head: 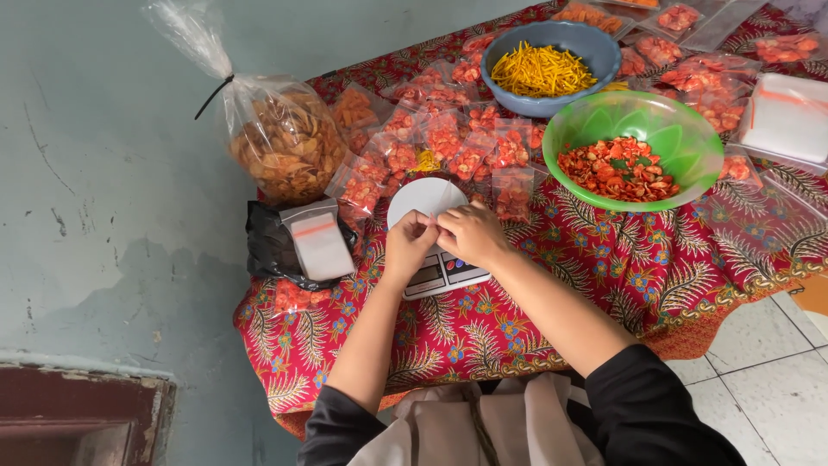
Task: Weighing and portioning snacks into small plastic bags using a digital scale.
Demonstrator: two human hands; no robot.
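My left hand [407, 246] and my right hand [470, 233] meet above a small kitchen scale [442, 274] with a round white platform [424, 197]. The fingertips of both hands pinch something small and clear between them, probably a small plastic bag; it is too small to tell for sure. Just beyond the scale lie several small sealed bags of red-orange snack chips [448, 147]. A green bowl [681, 142] with red chips stands to the right, a blue bowl [595, 43] with yellow sticks behind it.
A big tied plastic bag of brown chips [285, 142] stands at the table's left corner, next to a stack of empty zip bags [317, 242] on a black bag. More empty bags [789, 116] lie at far right. The red patterned cloth [535, 319] covers the table; a grey wall is left.
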